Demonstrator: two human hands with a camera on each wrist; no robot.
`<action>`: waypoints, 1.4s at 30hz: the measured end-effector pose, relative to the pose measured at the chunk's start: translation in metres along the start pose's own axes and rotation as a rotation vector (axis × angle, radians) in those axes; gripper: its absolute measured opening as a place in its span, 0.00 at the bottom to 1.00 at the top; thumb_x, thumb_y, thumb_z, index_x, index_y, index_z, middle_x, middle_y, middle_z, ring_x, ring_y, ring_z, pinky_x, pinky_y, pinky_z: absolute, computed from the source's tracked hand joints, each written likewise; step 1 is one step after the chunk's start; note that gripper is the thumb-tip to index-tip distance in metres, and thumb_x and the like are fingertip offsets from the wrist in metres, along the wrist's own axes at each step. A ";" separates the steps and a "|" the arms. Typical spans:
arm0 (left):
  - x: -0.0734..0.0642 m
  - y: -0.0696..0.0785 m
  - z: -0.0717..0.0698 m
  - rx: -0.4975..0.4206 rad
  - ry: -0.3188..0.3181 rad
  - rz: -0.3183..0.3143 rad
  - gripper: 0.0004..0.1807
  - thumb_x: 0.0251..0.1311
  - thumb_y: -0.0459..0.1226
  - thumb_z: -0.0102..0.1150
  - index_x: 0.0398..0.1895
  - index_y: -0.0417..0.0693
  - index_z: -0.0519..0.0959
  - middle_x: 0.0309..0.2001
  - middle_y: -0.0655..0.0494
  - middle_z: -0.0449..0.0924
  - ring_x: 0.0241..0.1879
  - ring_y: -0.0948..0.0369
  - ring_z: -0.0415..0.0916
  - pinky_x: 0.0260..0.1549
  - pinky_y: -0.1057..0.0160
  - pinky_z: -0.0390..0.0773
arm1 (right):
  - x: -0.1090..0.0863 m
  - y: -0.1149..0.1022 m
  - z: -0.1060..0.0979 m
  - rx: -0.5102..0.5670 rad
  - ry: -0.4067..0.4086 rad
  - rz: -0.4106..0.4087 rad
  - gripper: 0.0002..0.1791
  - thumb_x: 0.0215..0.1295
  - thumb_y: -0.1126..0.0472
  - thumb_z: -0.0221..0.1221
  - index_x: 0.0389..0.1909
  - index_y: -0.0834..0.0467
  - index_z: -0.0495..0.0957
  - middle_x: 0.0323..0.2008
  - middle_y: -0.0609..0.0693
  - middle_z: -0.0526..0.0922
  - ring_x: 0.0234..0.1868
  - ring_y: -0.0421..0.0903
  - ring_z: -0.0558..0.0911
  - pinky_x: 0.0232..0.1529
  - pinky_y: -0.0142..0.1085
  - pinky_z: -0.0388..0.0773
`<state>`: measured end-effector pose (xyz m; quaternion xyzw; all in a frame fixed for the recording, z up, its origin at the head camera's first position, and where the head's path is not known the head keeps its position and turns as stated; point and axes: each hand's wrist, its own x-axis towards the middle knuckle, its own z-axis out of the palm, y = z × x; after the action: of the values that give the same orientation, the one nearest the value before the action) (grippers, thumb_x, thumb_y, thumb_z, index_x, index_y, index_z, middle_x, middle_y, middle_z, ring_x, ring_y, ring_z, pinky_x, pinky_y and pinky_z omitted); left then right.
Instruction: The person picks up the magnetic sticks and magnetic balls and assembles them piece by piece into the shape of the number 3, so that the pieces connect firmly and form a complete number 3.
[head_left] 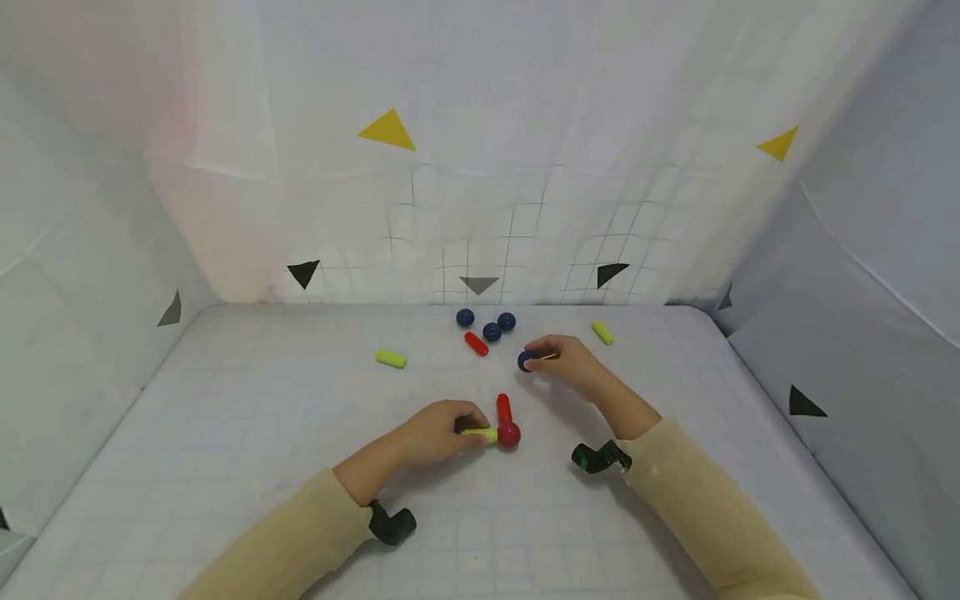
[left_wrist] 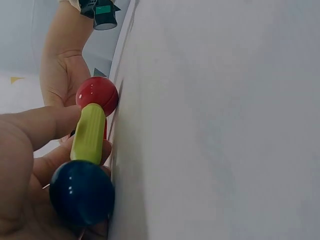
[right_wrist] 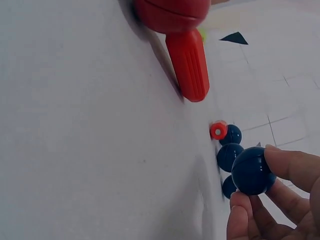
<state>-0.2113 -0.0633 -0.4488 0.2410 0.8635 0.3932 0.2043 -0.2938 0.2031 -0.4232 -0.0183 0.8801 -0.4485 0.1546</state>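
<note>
My left hand pinches a ribbed yellow-green rod between thumb and fingers. One end of the rod joins a red ball, and at the other is a dark blue ball, nearer the palm. From the red ball a ribbed red rod sticks out toward the back of the table. To the right and farther back, my right hand holds a loose blue ball by thumb and fingertips, apart from the joined pieces.
Several blue balls lie near the back wall, beside a loose red rod. A yellow-green rod lies left of them, another green rod to the right. White sheets with yellow and black triangles enclose the white table.
</note>
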 end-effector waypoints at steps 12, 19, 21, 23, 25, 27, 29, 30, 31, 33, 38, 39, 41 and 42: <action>0.003 0.007 0.004 -0.001 0.006 0.026 0.06 0.67 0.44 0.64 0.44 0.57 0.82 0.38 0.68 0.80 0.43 0.64 0.75 0.50 0.61 0.75 | -0.012 -0.006 0.013 -0.005 -0.067 -0.046 0.21 0.65 0.53 0.67 0.57 0.54 0.80 0.53 0.53 0.81 0.53 0.52 0.78 0.56 0.46 0.76; 0.003 0.008 0.004 -0.011 0.005 0.015 0.06 0.65 0.42 0.65 0.43 0.58 0.82 0.38 0.68 0.80 0.43 0.64 0.75 0.50 0.61 0.75 | -0.016 -0.010 0.017 -0.018 -0.075 -0.057 0.21 0.65 0.54 0.67 0.58 0.54 0.80 0.53 0.53 0.81 0.53 0.51 0.78 0.56 0.45 0.76; 0.003 0.008 0.005 -0.007 0.008 0.012 0.06 0.65 0.42 0.65 0.43 0.58 0.82 0.38 0.68 0.80 0.43 0.64 0.75 0.50 0.61 0.75 | -0.016 -0.010 0.018 -0.020 -0.078 -0.061 0.21 0.66 0.54 0.66 0.58 0.54 0.79 0.53 0.53 0.81 0.53 0.51 0.78 0.56 0.46 0.76; 0.003 0.008 0.006 0.002 0.012 0.004 0.06 0.65 0.43 0.66 0.43 0.58 0.82 0.38 0.68 0.80 0.43 0.64 0.74 0.50 0.61 0.75 | -0.016 -0.011 0.018 -0.018 -0.080 -0.059 0.22 0.66 0.54 0.66 0.59 0.55 0.79 0.54 0.53 0.81 0.53 0.51 0.78 0.56 0.46 0.76; 0.005 0.009 0.007 0.016 0.017 -0.012 0.07 0.64 0.44 0.67 0.43 0.59 0.81 0.38 0.68 0.80 0.43 0.64 0.75 0.49 0.61 0.75 | -0.016 -0.011 0.019 -0.020 -0.080 -0.058 0.22 0.66 0.54 0.66 0.59 0.55 0.79 0.54 0.53 0.81 0.53 0.50 0.78 0.56 0.45 0.76; 0.006 0.011 0.008 0.031 0.024 -0.028 0.09 0.63 0.47 0.67 0.43 0.59 0.81 0.37 0.69 0.79 0.42 0.65 0.75 0.49 0.61 0.76 | -0.016 -0.010 0.019 -0.014 -0.078 -0.055 0.21 0.66 0.54 0.66 0.59 0.55 0.79 0.54 0.53 0.81 0.52 0.50 0.78 0.55 0.45 0.76; 0.009 0.013 0.010 0.047 0.031 -0.034 0.10 0.61 0.49 0.68 0.42 0.59 0.82 0.37 0.69 0.80 0.42 0.65 0.75 0.47 0.61 0.76 | -0.016 -0.010 0.019 -0.003 -0.078 -0.056 0.21 0.66 0.55 0.66 0.59 0.56 0.79 0.53 0.54 0.81 0.51 0.50 0.79 0.55 0.45 0.76; 0.010 0.015 0.010 0.054 0.036 -0.041 0.11 0.61 0.50 0.68 0.41 0.59 0.82 0.36 0.69 0.80 0.41 0.65 0.75 0.46 0.61 0.76 | -0.016 -0.010 0.019 -0.001 -0.077 -0.057 0.21 0.66 0.55 0.66 0.58 0.56 0.79 0.53 0.54 0.81 0.51 0.50 0.79 0.55 0.44 0.76; 0.011 0.016 0.011 0.059 0.040 -0.045 0.11 0.60 0.51 0.69 0.40 0.59 0.82 0.36 0.69 0.79 0.40 0.64 0.74 0.45 0.62 0.76 | -0.016 -0.010 0.019 0.006 -0.078 -0.056 0.21 0.66 0.56 0.66 0.58 0.56 0.79 0.53 0.54 0.81 0.50 0.50 0.79 0.55 0.44 0.76; 0.013 0.018 0.013 0.058 0.051 -0.052 0.12 0.59 0.52 0.69 0.39 0.59 0.82 0.34 0.67 0.80 0.39 0.63 0.75 0.42 0.61 0.76 | -0.016 -0.010 0.020 0.014 -0.081 -0.055 0.21 0.66 0.56 0.66 0.58 0.56 0.79 0.53 0.54 0.81 0.50 0.50 0.79 0.55 0.44 0.76; 0.017 0.022 0.017 0.043 0.071 -0.095 0.13 0.57 0.53 0.70 0.35 0.58 0.82 0.29 0.64 0.80 0.35 0.61 0.75 0.35 0.61 0.76 | -0.016 -0.007 0.020 0.025 -0.090 -0.059 0.21 0.66 0.55 0.66 0.58 0.55 0.79 0.52 0.53 0.81 0.50 0.50 0.79 0.55 0.44 0.77; 0.017 0.023 0.018 0.042 0.073 -0.103 0.13 0.57 0.53 0.70 0.35 0.58 0.82 0.29 0.64 0.79 0.35 0.61 0.75 0.35 0.62 0.76 | -0.015 -0.007 0.020 0.024 -0.090 -0.061 0.21 0.66 0.55 0.66 0.58 0.55 0.79 0.52 0.53 0.81 0.50 0.49 0.79 0.55 0.44 0.77; 0.017 0.024 0.018 0.041 0.076 -0.114 0.12 0.57 0.53 0.70 0.34 0.58 0.82 0.29 0.63 0.79 0.35 0.61 0.75 0.34 0.62 0.75 | -0.016 -0.006 0.021 0.026 -0.094 -0.061 0.21 0.66 0.55 0.66 0.58 0.55 0.79 0.52 0.53 0.81 0.50 0.49 0.79 0.55 0.44 0.77; 0.017 0.025 0.019 0.042 0.078 -0.116 0.12 0.58 0.52 0.70 0.34 0.58 0.82 0.29 0.63 0.79 0.35 0.61 0.75 0.34 0.62 0.75 | -0.016 -0.006 0.021 0.026 -0.096 -0.062 0.21 0.66 0.55 0.66 0.58 0.55 0.79 0.52 0.53 0.81 0.49 0.49 0.79 0.55 0.44 0.77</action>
<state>-0.2086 -0.0283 -0.4438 0.1794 0.8912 0.3717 0.1880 -0.2734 0.1859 -0.4255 -0.0647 0.8647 -0.4633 0.1829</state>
